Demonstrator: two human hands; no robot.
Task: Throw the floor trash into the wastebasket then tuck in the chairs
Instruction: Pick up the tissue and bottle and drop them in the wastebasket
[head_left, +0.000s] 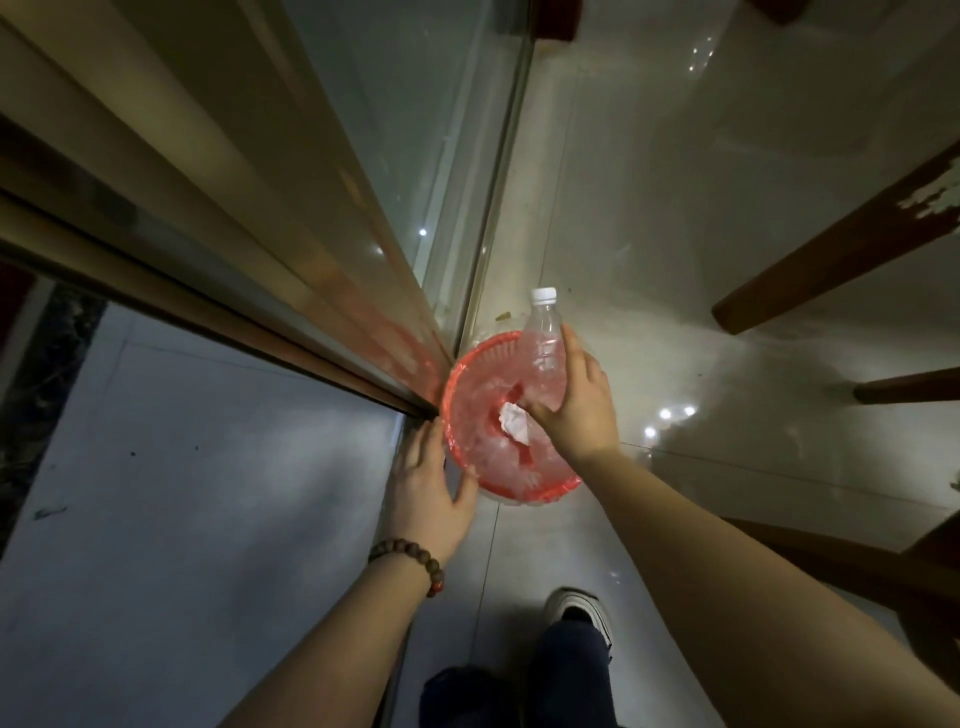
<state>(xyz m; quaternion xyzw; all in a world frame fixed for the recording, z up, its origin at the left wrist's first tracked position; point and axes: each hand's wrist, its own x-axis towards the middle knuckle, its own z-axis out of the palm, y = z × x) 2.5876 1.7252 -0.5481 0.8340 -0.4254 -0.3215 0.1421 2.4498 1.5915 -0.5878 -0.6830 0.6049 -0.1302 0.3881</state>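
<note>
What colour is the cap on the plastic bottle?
White: the cap tops the clear bottle, seen best in the head view.

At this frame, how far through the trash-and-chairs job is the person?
Partly done: a crumpled paper already lies inside the red wastebasket. In hand: the right hand grips a clear plastic bottle over the basket, not yet released, while the left hand touches the rim. Left: dropping the bottle, then the chairs; wooden chair legs stand nearby, untouched.
</note>
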